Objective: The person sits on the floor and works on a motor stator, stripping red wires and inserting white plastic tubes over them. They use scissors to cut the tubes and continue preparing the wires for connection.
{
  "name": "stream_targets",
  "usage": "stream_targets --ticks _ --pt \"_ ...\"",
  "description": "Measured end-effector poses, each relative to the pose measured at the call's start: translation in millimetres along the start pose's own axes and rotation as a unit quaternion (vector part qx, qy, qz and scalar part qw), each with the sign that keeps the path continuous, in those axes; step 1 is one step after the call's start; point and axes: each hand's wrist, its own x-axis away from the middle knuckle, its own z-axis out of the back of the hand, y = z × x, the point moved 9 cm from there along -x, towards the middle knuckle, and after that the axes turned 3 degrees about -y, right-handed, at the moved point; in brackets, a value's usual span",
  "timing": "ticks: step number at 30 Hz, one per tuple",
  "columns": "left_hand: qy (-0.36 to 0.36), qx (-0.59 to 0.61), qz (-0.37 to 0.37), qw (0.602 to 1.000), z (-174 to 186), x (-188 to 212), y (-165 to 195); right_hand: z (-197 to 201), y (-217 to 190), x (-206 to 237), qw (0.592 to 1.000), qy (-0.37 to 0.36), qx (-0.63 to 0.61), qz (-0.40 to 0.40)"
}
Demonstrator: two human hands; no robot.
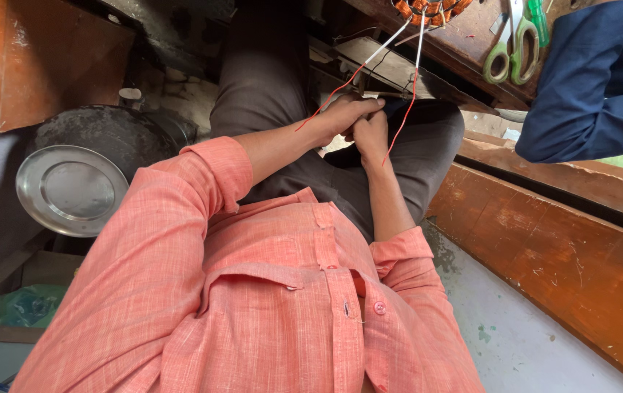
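My left hand [346, 113] and my right hand [371, 135] meet above my lap, fingers pinched together on thin red wires [403, 109]. The wires turn into white sleeves [391, 38] and run up to a copper-wound coil [428, 7] on the wooden workbench [464, 44]. One red wire end [322, 109] trails off to the left of my left hand, and another hangs down beside my right hand. My orange shirt sleeves and grey trousers fill the middle of the view.
Green-handled scissors [512, 51] lie on the workbench at the top right. Another person's blue sleeve [595, 80] reaches in from the right. A steel plate [71, 189] rests on a black pot [118, 131] at left. A brown wooden beam [559, 240] runs along the right.
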Motion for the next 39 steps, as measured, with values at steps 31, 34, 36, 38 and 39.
stream_targets --ticks 31,34,36,38,39 --pt "-0.01 0.017 -0.009 1.0 -2.2 1.2 2.4 0.4 0.0 1.3 1.0 0.0 -0.004 -0.004" --pt "-0.011 0.017 -0.009 1.0 -2.4 0.7 2.3 0.5 -0.3 1.4 1.0 0.001 -0.003 -0.002" --pt "-0.014 0.02 -0.01 1.0 -2.8 0.4 2.1 0.2 -0.6 1.1 1.0 -0.001 -0.007 0.001" --pt "-0.016 0.024 -0.011 1.0 -2.8 0.1 1.6 0.2 0.3 0.6 1.0 0.001 0.0 -0.002" --pt "-0.012 0.019 -0.011 1.0 -1.7 0.1 1.7 0.5 0.6 0.5 1.0 0.003 0.004 -0.004"
